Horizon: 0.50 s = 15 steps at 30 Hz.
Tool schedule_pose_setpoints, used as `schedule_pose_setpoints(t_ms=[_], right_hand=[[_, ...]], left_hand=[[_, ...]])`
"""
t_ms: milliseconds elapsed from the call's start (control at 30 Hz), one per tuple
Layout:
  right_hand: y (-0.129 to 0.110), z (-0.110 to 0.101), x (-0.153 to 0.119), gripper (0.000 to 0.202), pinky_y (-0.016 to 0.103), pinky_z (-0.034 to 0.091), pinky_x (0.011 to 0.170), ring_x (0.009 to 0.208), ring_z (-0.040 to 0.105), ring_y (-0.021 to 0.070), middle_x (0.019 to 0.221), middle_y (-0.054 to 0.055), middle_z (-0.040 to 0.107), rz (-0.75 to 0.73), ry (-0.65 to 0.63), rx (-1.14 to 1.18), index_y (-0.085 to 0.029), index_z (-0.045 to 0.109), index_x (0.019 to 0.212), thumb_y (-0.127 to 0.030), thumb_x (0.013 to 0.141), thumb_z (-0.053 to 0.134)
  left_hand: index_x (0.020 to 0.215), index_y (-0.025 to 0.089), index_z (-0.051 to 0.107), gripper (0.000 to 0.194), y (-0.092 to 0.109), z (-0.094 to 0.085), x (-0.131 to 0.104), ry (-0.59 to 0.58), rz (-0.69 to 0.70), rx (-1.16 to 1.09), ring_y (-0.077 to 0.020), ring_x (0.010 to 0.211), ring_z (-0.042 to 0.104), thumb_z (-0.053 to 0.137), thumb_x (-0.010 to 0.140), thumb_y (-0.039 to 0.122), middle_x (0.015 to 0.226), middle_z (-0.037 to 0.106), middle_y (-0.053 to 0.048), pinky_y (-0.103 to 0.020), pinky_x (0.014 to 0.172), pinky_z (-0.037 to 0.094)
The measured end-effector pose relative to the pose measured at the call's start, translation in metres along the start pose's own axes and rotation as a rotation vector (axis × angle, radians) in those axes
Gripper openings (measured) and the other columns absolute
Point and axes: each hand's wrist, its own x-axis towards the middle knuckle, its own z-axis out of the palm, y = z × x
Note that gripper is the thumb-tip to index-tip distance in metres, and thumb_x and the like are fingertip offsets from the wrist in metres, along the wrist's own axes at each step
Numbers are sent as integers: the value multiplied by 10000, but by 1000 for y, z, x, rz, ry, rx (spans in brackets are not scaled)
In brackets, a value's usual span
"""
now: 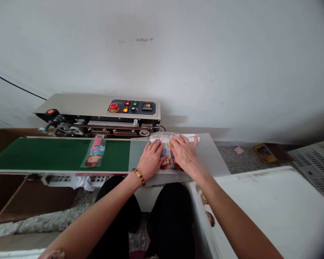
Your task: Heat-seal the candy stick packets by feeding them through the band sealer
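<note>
My left hand lies with its fingers stretched over the left side of some clear plastic packets printed with a cartoon face. On their right side my right hand rests with fingers spread, touching the upper part. Both hands partly cover the packets, so how many lie there is hidden. Beneath them is the grey plate at the right end of a band sealer. Left of the hands, a similar packet lies on the green conveyor belt, its top edge at the sealing band.
The sealer's control panel has lit buttons and a red stop knob. A white surface stands at the right, near my forearm. Cardboard is at lower left, and a white crate sits far right. Behind everything rises a wall.
</note>
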Motion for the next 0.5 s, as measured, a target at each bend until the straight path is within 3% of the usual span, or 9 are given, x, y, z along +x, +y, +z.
schedule_pose_setpoints(t_ms=[100, 267, 433, 500], right_hand=[[15, 1, -13, 408, 739, 53, 1178, 1393, 444, 340, 1473, 122, 588, -45, -18, -31, -228, 637, 1325, -139, 1005, 402], [14, 4, -17, 404, 757, 79, 1172, 1412, 433, 341, 1476, 123, 586, -137, -41, -20, -220, 620, 1357, -168, 1015, 410], [-6, 5, -3, 359, 763, 91, 1171, 1387, 464, 311, 1478, 88, 590, -241, -85, 18, -247, 657, 1276, -168, 1030, 406], [-15, 7, 7, 349, 746, 101, 1184, 1390, 464, 305, 1473, 86, 595, -259, -108, 31, -250, 658, 1274, -176, 1031, 419]], left_hand=[[1415, 115, 508, 483, -13, 0, 4, -63, 74, -9, -345, 1451, 452, 588, 972, 292, 1519, 514, -202, -594, 1231, 344], [1476, 202, 457, 538, -61, -23, -1, -146, 207, -95, -311, 1461, 450, 595, 968, 310, 1547, 489, -166, -608, 1237, 339], [1492, 203, 450, 513, -102, -50, -19, -195, 168, -114, -270, 1467, 439, 510, 1003, 344, 1575, 464, -150, -512, 1228, 382], [1464, 227, 482, 483, -118, -59, -29, -208, 107, -64, -278, 1441, 472, 511, 996, 345, 1561, 492, -131, -567, 1232, 347]])
